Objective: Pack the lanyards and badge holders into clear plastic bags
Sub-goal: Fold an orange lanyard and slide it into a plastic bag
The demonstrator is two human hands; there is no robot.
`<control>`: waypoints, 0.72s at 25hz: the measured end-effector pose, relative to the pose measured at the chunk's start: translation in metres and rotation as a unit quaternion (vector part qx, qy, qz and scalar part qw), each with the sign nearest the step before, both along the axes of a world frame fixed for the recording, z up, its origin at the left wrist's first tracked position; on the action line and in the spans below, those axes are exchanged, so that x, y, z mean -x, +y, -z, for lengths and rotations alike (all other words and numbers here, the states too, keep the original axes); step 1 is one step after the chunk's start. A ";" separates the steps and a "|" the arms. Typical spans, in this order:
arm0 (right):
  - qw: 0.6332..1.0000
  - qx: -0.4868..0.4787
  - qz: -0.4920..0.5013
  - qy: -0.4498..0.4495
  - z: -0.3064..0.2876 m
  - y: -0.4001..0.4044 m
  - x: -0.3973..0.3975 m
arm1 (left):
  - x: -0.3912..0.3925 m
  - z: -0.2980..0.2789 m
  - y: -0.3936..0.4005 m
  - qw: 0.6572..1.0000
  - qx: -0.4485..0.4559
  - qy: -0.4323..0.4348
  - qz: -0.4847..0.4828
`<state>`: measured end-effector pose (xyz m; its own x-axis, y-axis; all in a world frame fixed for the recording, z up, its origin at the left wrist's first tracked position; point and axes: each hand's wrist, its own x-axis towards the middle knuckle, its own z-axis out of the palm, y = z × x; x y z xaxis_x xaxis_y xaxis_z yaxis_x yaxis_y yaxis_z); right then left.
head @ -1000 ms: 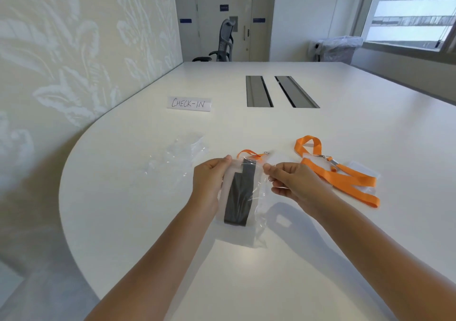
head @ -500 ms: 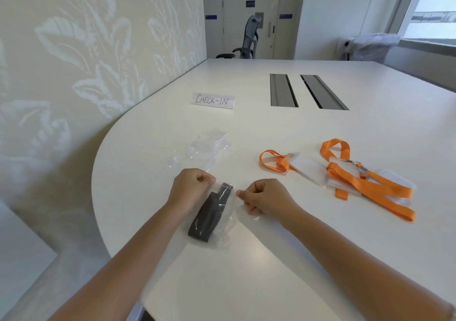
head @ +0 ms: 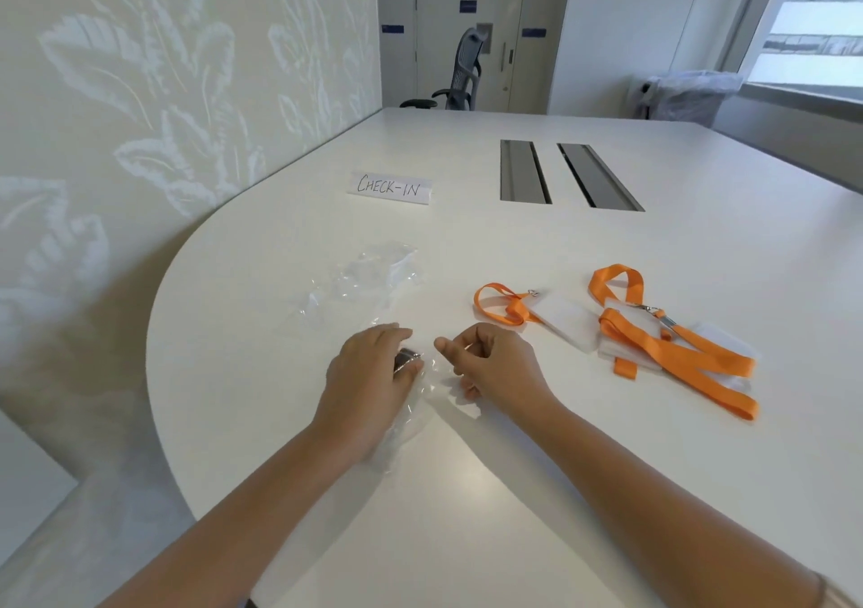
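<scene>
- The white table (head: pixel 467 491) fills most of the view, its rounded edge curving from 9 o'clock round to 6 o'clock.
- A loose heap of empty clear plastic bags (head: pixel 364 280) lies on it toward 11 o'clock from the hands, apart from them.
- The left hand (head: pixel 369 383) lies palm down just left of centre, fingers bent over a filled bag (head: pixel 411 402), pressing it to the table. A dark lanyard (head: pixel 405 359) with a small metal clip shows at the fingertips, inside the plastic; the rest is hidden under the hand.
- The right hand (head: pixel 490 367) sits just beside it at 3 o'clock, fingers curled with thumb against forefinger. It seems to pinch the bag's clear edge, but the plastic there is too faint to tell for certain.
- A paper sign (head: pixel 391 187) reading "CHECK-IN" lies at 12 o'clock from the hands, well beyond the bags.
- A small orange lanyard (head: pixel 502 304) clipped to a clear badge holder (head: pixel 567 322) lies at 2 o'clock from the right hand, near it.
- A longer orange lanyard (head: pixel 672 350) lies folded over more badge holders (head: pixel 719 341) toward 3 o'clock, touching the first holder's right edge.
- Two dark cable slots (head: pixel 560 173) are set in the table at 1 o'clock, far back.
</scene>
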<state>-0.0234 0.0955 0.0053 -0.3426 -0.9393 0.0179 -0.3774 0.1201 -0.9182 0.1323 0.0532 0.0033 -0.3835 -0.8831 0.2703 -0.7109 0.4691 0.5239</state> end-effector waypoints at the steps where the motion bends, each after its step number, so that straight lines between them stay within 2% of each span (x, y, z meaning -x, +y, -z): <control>1: 0.999 -0.004 -0.006 0.044 -0.006 -0.001 0.006 | 0.007 -0.007 -0.001 0.999 0.032 0.017 0.017; 4: 0.975 -0.037 -0.009 0.219 -0.034 0.000 0.037 | 0.048 -0.030 -0.001 0.986 0.107 0.086 0.100; 6: 0.966 -0.050 0.025 0.252 -0.046 0.009 0.068 | 0.083 -0.036 0.003 0.979 0.086 0.117 0.141; 8: 0.951 -0.054 0.077 0.296 -0.040 0.023 0.097 | 0.113 -0.035 0.006 0.975 0.015 0.158 0.155; 11: 0.904 0.010 0.164 0.396 -0.016 0.034 0.113 | 0.148 -0.028 0.005 0.960 -0.104 0.234 0.110; 13: 0.899 0.047 0.130 0.416 -0.002 0.027 0.110 | 0.163 -0.019 0.009 0.936 -0.183 0.297 0.055; 15: 0.888 -0.004 0.073 0.454 0.005 0.015 0.110 | 0.169 -0.005 0.015 0.935 -0.198 0.293 0.024; 18: 0.852 -0.127 0.061 0.505 0.009 0.003 0.118 | 0.170 0.008 0.011 0.942 -0.188 0.278 0.005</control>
<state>-0.1419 0.0987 -0.0040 -0.3682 -0.9154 0.1626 -0.9297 0.3613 -0.0716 -0.0376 0.0643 -0.0046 -0.2842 -0.9534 0.1013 -0.2734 0.1818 0.9446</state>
